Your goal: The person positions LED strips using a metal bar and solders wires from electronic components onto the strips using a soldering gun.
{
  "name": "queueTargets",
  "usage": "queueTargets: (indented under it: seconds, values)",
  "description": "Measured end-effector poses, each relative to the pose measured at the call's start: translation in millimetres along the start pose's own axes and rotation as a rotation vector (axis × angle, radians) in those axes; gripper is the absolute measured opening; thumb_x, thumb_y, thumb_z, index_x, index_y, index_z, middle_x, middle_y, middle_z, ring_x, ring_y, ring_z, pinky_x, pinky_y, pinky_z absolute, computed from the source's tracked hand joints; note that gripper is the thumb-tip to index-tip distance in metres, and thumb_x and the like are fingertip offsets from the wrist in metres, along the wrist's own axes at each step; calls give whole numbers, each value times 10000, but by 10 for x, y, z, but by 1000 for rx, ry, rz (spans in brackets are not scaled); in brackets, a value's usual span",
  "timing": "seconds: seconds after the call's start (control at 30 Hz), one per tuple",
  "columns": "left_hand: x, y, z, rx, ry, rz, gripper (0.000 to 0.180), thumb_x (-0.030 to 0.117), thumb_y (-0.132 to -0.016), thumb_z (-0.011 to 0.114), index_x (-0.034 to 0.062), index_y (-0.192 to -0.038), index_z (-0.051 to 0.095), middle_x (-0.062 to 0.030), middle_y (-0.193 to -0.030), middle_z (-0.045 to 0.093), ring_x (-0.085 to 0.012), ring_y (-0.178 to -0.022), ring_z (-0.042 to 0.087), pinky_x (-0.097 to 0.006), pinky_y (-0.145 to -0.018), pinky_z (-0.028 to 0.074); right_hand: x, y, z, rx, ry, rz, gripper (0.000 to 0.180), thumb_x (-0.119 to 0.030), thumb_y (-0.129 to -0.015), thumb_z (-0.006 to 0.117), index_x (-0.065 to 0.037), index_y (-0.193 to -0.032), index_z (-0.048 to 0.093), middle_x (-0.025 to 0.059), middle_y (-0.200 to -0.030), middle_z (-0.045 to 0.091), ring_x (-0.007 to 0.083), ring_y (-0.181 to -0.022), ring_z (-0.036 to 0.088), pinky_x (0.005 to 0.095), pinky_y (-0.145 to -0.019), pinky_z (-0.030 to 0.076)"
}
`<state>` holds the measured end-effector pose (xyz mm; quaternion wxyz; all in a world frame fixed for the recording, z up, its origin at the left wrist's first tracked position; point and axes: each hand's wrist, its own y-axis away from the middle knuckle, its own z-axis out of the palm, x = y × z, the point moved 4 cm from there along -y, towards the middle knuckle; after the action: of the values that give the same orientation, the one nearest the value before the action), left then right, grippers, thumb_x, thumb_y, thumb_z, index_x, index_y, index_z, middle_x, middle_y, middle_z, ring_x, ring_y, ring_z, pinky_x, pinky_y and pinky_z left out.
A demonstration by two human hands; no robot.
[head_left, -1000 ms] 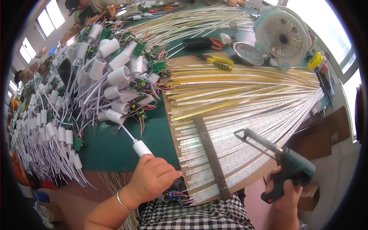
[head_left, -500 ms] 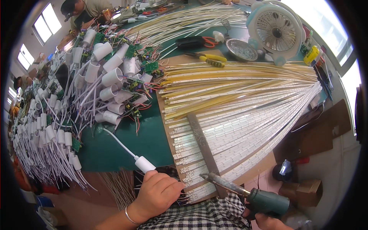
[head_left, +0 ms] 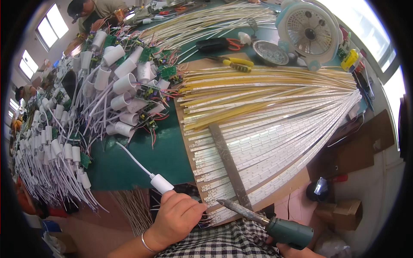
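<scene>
Presently, a white cylindrical housing [head_left: 161, 183] is held in the left hand [head_left: 178, 215], the grip being closed on its near end, which is concealed. The housing is tilted, and its white cable [head_left: 135, 158] is directed up and to the left over the green surface [head_left: 129, 176]. A green-bodied soldering iron [head_left: 290, 233] is held in the closed grip of the right hand [head_left: 297, 250], which is partly cut off by the lower edge of the view. The iron's metal tip is pointed leftward, near the lower left corner of a fan of LED strips [head_left: 266, 150]; whether the strips are touched cannot be determined.

The strips are laid on brown cardboard [head_left: 297, 178], spread at the left and gathered at the right, and are crossed by a dark flat bar [head_left: 229, 165]. At the left, a heap of housings with circuit boards [head_left: 124, 84] is piled. Beyond the strips, yellow-handled pliers [head_left: 238, 66], a metal bowl [head_left: 262, 59] and a white-and-blue electric fan [head_left: 309, 34] are placed.
</scene>
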<state>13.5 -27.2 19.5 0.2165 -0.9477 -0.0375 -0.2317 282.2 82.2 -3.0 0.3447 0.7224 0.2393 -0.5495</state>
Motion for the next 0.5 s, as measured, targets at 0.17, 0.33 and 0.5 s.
queueTargets:
  seconds: [0.17, 0.33, 0.5]
  values:
    - [6, 1, 5, -7, -19, -15, 285, 24, -590, 748, 95, -846, 646, -8, -784, 596, -207, -732, 562, -371, -727, 415, 12, -38, -5, 7, 274, -127, 324, -232, -833, 669, -10, -1048, 571, 92, -902, 601, 215, -767, 570, 337, -697, 461]
    - [25, 7, 5, -39, -32, -21, 245, 37, -614, 734, 89, -836, 648, -16, -779, 605, -209, -733, 566, -362, -717, 412, 39, -26, -19, 34, 310, -196, 316, -198, -828, 669, -10, -1060, 568, 108, -919, 601, 236, -796, 568, 351, -724, 458]
    - [46, 68, 42, -42, 19, -44, 211, 36, -625, 725, 76, -817, 648, -28, -758, 612, -215, -713, 569, -356, -690, 407, -12, -22, 2, 46, 286, -100, 303, -142, -824, 665, -7, -1077, 568, 119, -959, 604, 234, -859, 571, 345, -766, 456]
